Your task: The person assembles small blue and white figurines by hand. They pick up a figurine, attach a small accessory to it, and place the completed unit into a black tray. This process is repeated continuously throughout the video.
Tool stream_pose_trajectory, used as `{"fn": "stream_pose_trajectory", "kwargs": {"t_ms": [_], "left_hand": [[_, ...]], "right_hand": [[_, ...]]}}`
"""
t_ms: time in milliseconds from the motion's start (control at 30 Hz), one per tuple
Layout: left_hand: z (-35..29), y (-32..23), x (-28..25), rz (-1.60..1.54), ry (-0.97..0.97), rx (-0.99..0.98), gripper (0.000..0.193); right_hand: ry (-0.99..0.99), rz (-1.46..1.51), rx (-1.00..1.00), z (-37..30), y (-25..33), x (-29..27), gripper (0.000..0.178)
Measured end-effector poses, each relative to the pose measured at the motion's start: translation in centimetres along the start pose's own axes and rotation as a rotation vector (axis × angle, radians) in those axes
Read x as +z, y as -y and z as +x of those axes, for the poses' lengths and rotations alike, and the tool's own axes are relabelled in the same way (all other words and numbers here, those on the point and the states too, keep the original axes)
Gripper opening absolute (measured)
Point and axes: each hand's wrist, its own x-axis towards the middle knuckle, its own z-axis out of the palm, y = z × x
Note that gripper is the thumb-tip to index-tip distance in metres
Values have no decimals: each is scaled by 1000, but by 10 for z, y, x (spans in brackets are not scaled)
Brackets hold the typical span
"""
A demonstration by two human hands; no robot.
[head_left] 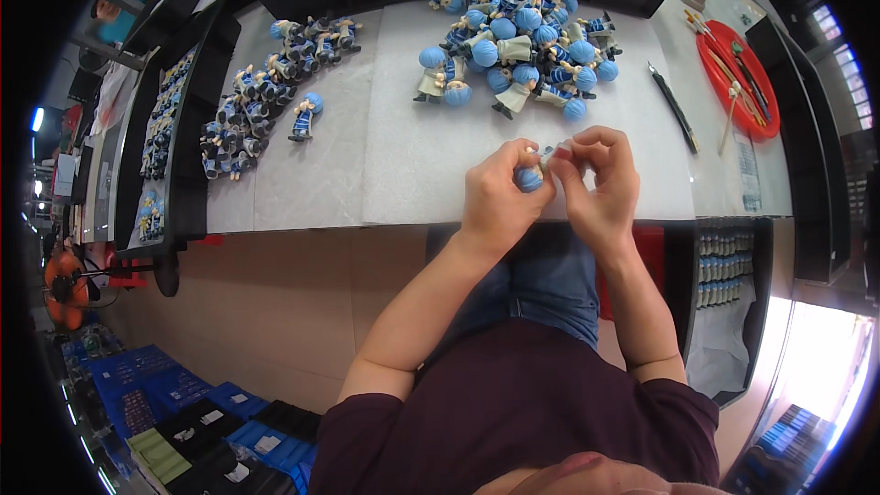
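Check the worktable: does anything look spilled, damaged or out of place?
Nothing stands out. The blue-headed figures lie in loose heaps, tools sit on the red tray, and both hands hold one figure.

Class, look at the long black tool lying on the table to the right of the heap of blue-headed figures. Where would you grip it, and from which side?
Probably grip the black tool near its middle, coming from above. It lies flat and slim on the table, clear of the figure heap and the red tray, so fingers can close across its narrow width.

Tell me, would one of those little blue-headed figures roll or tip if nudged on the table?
Probably both. The figures have big round heads on slim bodies, and most in the pile lie on their sides. They seem stiff and light: the left hand pinches one easily.
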Motion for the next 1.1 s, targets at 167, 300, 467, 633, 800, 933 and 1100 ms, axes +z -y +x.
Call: {"fn": "stream_pose_trajectory", "kwargs": {"t_ms": [167, 300, 467, 633, 800, 933, 1100], "left_hand": [[0, -1, -1, 6, 7, -32, 21], [0, 4, 2, -22, -48, 41, 25], [1, 3, 2, -47, -51, 24, 24], [0, 3, 1, -64, -30, -32, 23], [2, -4, -1, -33, 6, -88, 21], [1, -1, -1, -46, -12, -72, 21], [1, 1, 0, -63, -22, -78, 22]], "right_hand": [[-44, -34, -21, 5, -6, 2, 28], [-37, -89, -61, 3, -7, 2, 27], [-1, -34, -89, -1, -2, 4, 28], [-60, -67, -69, 6, -7, 3, 29], [-36, -86, -86, 6, -10, 4, 29], [-21, -73, -99, 5, -8, 6, 29], [-60, -71, -111, 7, -7, 5, 29]]}}
